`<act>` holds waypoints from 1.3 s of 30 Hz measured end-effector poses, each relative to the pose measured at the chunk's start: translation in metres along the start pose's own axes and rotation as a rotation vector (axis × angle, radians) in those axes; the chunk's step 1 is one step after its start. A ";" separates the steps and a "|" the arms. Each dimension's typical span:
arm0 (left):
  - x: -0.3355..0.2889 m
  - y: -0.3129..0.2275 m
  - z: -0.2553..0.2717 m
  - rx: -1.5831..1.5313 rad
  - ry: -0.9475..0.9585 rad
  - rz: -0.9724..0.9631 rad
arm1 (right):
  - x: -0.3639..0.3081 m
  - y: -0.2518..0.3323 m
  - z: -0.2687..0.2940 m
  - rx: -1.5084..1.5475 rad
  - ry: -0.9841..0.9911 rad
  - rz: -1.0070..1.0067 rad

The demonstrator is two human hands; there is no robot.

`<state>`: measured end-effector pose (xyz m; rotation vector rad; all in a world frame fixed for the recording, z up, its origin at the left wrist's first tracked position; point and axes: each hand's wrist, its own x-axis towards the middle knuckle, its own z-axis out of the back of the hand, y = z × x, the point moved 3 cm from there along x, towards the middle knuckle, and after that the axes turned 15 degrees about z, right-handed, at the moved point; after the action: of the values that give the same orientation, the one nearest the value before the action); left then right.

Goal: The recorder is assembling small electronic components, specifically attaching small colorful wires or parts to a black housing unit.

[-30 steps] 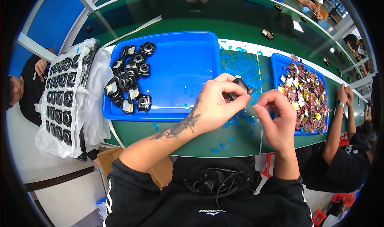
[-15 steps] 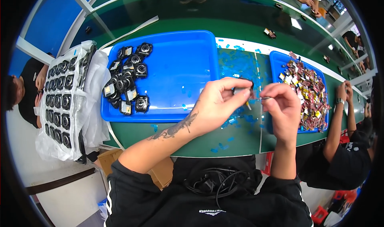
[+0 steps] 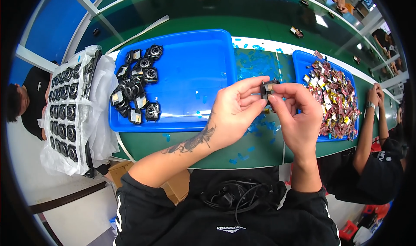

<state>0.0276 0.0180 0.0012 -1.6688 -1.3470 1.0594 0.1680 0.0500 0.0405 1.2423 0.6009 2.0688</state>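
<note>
Black unit (image 3: 267, 90), small w/ a paler patch on the side facing you, is up off the surface (image 3: 216, 153), held btwn your fingertips. Your L grip (image 3: 236, 109) is closed on its L side, thumb below, fingers above. Your R grip (image 3: 301, 118) is pinched on its R side, thumb & index tips touching; the rest of that hand stays clear of it. So the unit sits at the very tips of both, well out from the palms; its far side is partly hidden.

Just past & below your hands, blue scraps (image 3: 255, 68) are scattered on the green. To your L, a big blue tray (image 3: 195, 68) w/ black round-faced units (image 3: 130, 91) bunched along its L side. To your R, near your R hand, a smaller blue bin (image 3: 297, 68) heaped w/ red, yellow & white parts (image 3: 333, 98).

Far L, a plastic-wrapped rack (image 3: 93, 129) carries rows of similar black units, tilted, w/ a co-worker (image 3: 32, 94) behind it. Far R, another person's hands (image 3: 376, 94) are up nr. the surface. Black cables (image 3: 240, 196) lie coiled in your lap.
</note>
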 end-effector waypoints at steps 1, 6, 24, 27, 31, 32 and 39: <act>0.000 0.001 -0.001 0.003 0.011 0.015 | -0.001 0.000 0.000 -0.009 0.014 -0.021; -0.001 0.000 -0.002 -0.003 0.028 0.039 | -0.001 0.001 -0.001 -0.019 0.003 -0.027; -0.001 0.004 -0.002 0.013 0.013 0.021 | 0.001 -0.011 0.002 -0.085 0.048 -0.006; -0.004 -0.004 -0.004 -0.067 -0.003 0.042 | -0.009 -0.024 0.009 0.393 -0.101 -0.150; 0.000 -0.005 -0.002 -0.143 -0.031 -0.032 | -0.024 -0.010 0.014 0.388 0.014 -0.210; 0.000 -0.003 0.000 -0.141 -0.029 -0.033 | -0.027 -0.007 0.013 0.333 0.032 -0.166; -0.007 -0.019 -0.003 0.728 -0.103 -0.447 | -0.025 -0.012 0.018 0.561 -0.052 -0.273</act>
<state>0.0220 0.0140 0.0207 -0.7501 -1.1239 1.1758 0.1963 0.0409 0.0254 1.4112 1.3095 1.6854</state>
